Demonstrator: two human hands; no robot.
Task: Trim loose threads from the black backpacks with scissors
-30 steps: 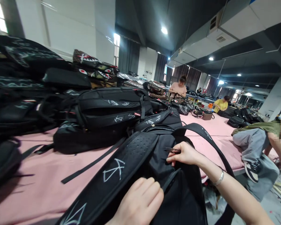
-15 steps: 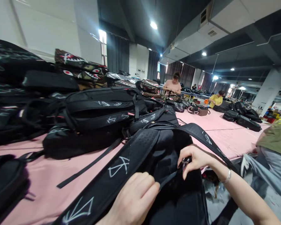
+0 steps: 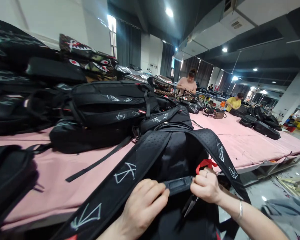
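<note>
A black backpack [image 3: 175, 216] lies in front of me with its back panel up. White line drawings mark its padded shoulder straps [image 3: 126, 173]. Across the back panel runs a short dark band [image 3: 178, 185], stretched between my hands. My left hand [image 3: 146, 203] is closed, pinching the band's left end. At the other end is my right hand [image 3: 206, 186], its fingers closed on the band and on a pair of scissors. The scissors' dark blades [image 3: 190, 206] point down and left, and a red strip [image 3: 205, 164] sticks out above the fist; the handles are hidden.
More black backpacks [image 3: 110, 103] are heaped to the left on the pink-covered table [image 3: 240, 143]. Shark-face bags [image 3: 87, 56] are stacked behind them. Two people, one in pink [image 3: 186, 85] and one in yellow [image 3: 232, 103], work farther along. Black pouches [image 3: 266, 129] lie at the right.
My right hand has turned over and moved slightly down, and the scissors' blades and red strip now show. My left hand stays at the band. A person at the right has mostly left view.
</note>
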